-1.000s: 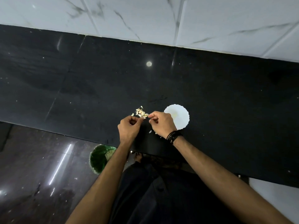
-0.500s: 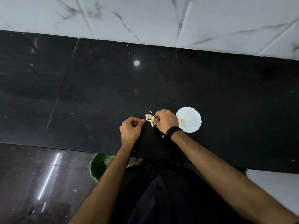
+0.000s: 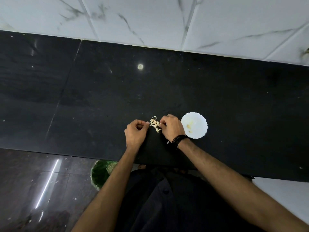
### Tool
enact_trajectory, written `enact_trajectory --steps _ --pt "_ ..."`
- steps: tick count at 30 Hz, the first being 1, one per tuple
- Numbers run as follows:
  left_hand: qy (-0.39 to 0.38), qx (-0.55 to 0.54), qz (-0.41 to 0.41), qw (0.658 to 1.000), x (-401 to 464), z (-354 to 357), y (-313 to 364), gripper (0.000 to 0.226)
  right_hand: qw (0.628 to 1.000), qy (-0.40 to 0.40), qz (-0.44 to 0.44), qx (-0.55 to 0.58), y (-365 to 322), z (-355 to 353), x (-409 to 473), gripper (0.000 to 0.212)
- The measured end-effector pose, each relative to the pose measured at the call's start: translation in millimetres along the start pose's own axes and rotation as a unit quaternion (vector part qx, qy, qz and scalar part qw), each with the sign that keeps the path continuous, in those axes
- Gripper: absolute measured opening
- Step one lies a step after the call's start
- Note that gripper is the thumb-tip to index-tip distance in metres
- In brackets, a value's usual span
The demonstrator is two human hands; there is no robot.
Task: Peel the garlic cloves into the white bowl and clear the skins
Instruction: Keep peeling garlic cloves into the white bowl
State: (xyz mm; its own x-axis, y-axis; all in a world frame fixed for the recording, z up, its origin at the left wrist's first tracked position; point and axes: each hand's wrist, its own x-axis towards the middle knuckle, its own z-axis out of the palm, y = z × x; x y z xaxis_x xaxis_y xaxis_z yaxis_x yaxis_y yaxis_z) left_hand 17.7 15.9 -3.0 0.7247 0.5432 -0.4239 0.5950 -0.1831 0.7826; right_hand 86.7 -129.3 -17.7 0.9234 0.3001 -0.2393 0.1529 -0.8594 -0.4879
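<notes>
At lower left of the frame, on the floor below the surface's near edge, a green bin (image 3: 100,174) stands partly cut off by the left forearm; what lies in it is too dim to read. The black surface (image 3: 83,97) fills the middle of the frame.

Just left of centre the left hand (image 3: 136,132) rests on the surface with fingers curled in toward the thumb, its fingertips at the left edge of the garlic pile (image 3: 154,123). Whether it pinches a clove or a scrap of skin cannot be told, since the curled fingers hide it. The pile, a small heap of pale cloves and skins, lies between the two hands. The right hand (image 3: 170,127), with a dark band at the wrist, has its fingers curled down onto the pile's right edge; it seems to be picking at a clove, but the grip itself is hidden. Just right of it sits the white bowl (image 3: 200,118), holding a few peeled cloves.

To do this step well, I judge each clove should be steadied by one hand while the other strips the skin, with bare cloves dropped straight into the nearby bowl and skins kept together for sweeping toward the bin.

Cloves and skins in the pile are too small to tell apart. A pale fleck near the right wrist may be a stray skin.
</notes>
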Motion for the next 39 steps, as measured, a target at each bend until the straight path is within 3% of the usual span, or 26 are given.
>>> enact_trajectory --steps 8,17,21,24,39 --pt "0.021 -0.014 -0.008 1.0 -12 11 2 0.006 0.994 -0.008 0.01 0.108 9 -2 3 0.012" --pt "0.049 -0.098 -0.027 0.994 -21 20 9 0.02 0.969 -0.022 0.041 0.242 13 -11 7 0.012" --pt "0.024 -0.218 -0.041 0.975 -23 25 17 0.025 0.912 -0.061 0.072 0.398 11 -21 1 0.011" --pt "0.0 -0.264 -0.041 0.964 -27 31 22 0.029 0.87 -0.078 0.084 0.479 14 -29 -11 0.022" --pt "-0.033 -0.321 -0.074 0.944 -52 62 23 0.036 0.894 -0.002 0.087 0.439 37 -32 -49 0.011"
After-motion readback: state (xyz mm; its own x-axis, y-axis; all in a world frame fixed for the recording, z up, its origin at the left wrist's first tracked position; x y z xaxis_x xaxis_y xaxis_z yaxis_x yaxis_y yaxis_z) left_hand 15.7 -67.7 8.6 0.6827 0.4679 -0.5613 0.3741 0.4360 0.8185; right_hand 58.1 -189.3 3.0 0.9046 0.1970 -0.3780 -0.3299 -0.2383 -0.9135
